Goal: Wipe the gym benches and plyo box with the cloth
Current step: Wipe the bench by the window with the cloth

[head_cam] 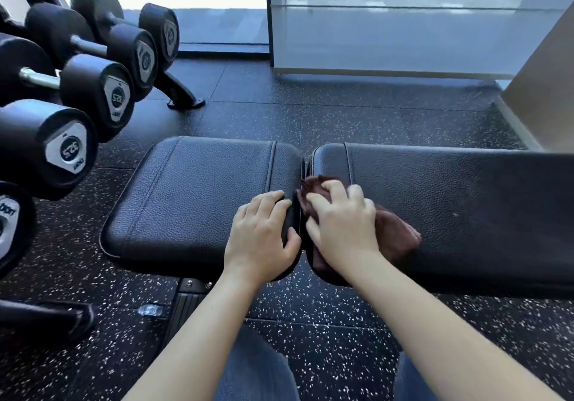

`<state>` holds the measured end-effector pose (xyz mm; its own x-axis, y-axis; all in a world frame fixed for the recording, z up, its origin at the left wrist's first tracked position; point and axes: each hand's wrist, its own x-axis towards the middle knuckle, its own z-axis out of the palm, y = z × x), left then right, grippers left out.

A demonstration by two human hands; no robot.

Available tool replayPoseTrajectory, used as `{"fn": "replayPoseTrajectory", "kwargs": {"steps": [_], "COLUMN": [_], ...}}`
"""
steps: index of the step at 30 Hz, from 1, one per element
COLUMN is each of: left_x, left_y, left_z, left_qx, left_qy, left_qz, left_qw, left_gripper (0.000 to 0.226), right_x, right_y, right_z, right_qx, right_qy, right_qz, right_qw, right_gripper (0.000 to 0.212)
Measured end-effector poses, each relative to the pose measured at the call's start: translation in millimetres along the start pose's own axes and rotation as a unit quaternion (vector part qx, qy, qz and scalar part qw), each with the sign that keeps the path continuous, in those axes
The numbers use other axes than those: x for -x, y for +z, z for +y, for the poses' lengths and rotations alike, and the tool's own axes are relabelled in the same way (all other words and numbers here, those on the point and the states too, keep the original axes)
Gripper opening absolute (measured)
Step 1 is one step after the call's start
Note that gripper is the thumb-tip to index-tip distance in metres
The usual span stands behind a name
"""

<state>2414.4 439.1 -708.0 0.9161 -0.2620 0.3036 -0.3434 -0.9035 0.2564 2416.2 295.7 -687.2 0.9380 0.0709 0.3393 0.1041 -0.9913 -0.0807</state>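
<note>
The cloth (396, 237), judged soft, light and best bunched under the palm, is gripped by the right hand (341, 223); the seat pad (192, 198) is clasped at its edge by the left hand (264, 230).

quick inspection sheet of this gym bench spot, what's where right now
surface: black seat pad and back pad, end to end with a narrow gap between
job's things: brown cloth bunched on the back pad at the gap; plyo box not in view
clutter: small clear object on the speckled floor below the seat pad
grips: left hand holds the seat pad edge; right hand presses on the cloth, fingers curled into it
cables: nothing seen
surroundings: dumbbells racked at left, glass wall behind
</note>
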Motion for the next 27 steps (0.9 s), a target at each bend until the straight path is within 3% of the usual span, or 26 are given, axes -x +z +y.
{"fn": "replayPoseTrajectory", "kwargs": {"steps": [4,6,12,20,24,27], "left_x": [-2,-2,-2,-1,-10,-23], "left_y": [2,4,4,4,6,13], "left_z": [0,-1,-1,1,36,109], "left_qx": [0.004,0.005,0.013,0.028,0.056,0.097], "left_qy": [0.009,0.012,0.01,0.003,0.024,0.135], "left_qz": [0.006,0.011,0.015,0.003,0.014,0.023], "left_qw": [1.0,1.0,1.0,1.0,0.998,0.986], "left_gripper": [0.048,0.048,0.05,0.053,0.05,0.045], "right_x": [-80,-88,19,75,93,109], "right_y": [15,18,0,-20,-33,-40], "right_z": [-2,-5,-3,59,139,194], "right_qx": [0.018,0.03,0.053,0.039,0.076,0.098], "right_qy": [0.051,0.072,0.017,-0.053,0.064,0.141], "right_qz": [-0.098,-0.108,0.013,0.054,0.058,0.066], "right_qw": [0.994,0.991,0.998,0.996,0.993,0.983], "right_gripper": [0.032,0.031,0.034,0.038,0.038,0.04]}}
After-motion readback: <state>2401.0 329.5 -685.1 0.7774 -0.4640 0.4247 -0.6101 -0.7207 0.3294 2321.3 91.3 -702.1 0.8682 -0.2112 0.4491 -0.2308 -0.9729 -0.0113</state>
